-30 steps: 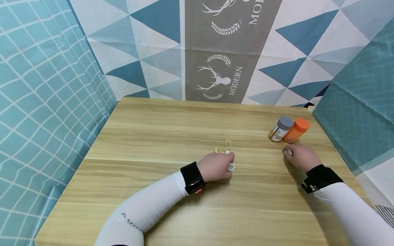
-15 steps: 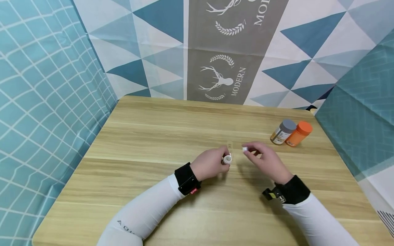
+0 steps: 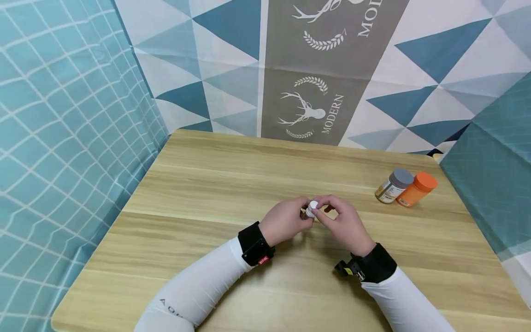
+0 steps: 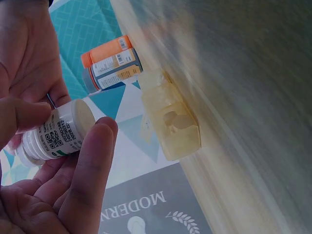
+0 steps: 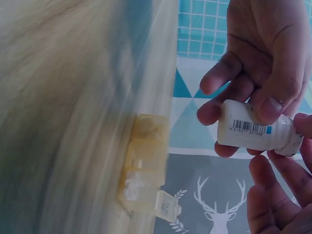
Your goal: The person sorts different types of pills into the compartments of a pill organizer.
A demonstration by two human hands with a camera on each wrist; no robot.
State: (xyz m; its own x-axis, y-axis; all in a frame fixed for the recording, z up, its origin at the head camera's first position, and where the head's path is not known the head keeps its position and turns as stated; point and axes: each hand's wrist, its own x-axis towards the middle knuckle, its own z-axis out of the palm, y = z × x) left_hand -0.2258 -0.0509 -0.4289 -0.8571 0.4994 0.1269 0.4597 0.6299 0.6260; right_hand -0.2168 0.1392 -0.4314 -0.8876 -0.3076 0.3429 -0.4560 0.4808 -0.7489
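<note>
My left hand (image 3: 286,222) grips a small white pill bottle (image 5: 246,127) with a printed label and barcode, holding it a little above the table. Between thumb and fingertips, my right hand (image 3: 345,226) pinches a white cap (image 3: 313,204) at the bottle's mouth. Whether the threads are engaged cannot be seen. A translucent yellow pill organizer (image 4: 170,122) lies on the table beyond both hands and is hidden from the head view. In the right wrist view, one lid (image 5: 167,205) stands open, and white pills (image 5: 134,186) show inside that end compartment.
A grey-capped supplement bottle (image 3: 394,185) and an orange bottle (image 3: 416,189) stand side by side at the back right of the wooden table (image 3: 215,184). Patterned cloth (image 3: 232,92) hangs behind the table's far edge.
My right hand has come left from beside the orange bottle, carrying the white cap to the pill bottle. The bottle's mouth, bare before, is now covered. My left hand keeps its grip.
</note>
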